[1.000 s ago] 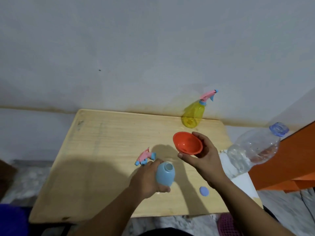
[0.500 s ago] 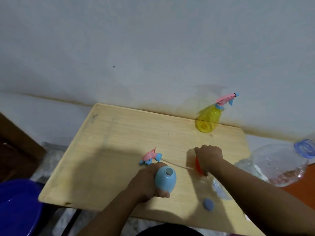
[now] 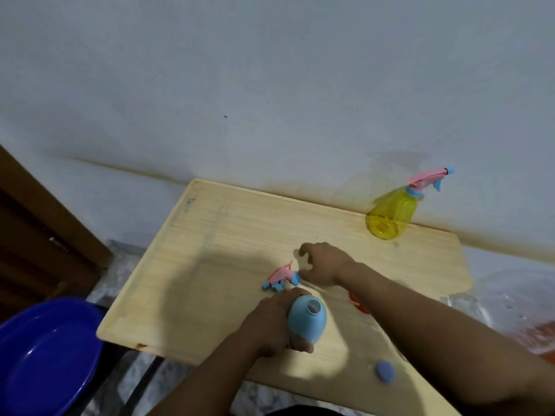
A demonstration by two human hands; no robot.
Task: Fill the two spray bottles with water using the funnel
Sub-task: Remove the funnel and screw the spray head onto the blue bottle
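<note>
My left hand (image 3: 270, 324) grips a light blue spray bottle (image 3: 307, 318) that stands uncapped on the wooden table (image 3: 210, 235), its open neck facing up. The bottle's pink and blue spray head (image 3: 280, 277) lies on the table just behind it. My right hand (image 3: 327, 265) hovers right beside that spray head with loosely curled fingers and holds nothing. The orange funnel (image 3: 359, 306) lies on the table, mostly hidden behind my right forearm. A yellow spray bottle (image 3: 392, 216) with its pink head on stands at the back right by the wall.
A small blue cap (image 3: 385, 369) lies near the table's front edge. A large clear plastic water bottle (image 3: 510, 304) lies off the table's right side. A dark blue basin (image 3: 45, 355) sits on the floor at the left. A wall runs along the back.
My right hand has put the orange funnel down on the table and moved left to the loose spray head. My left hand still holds the blue bottle. The camera has swung left.
</note>
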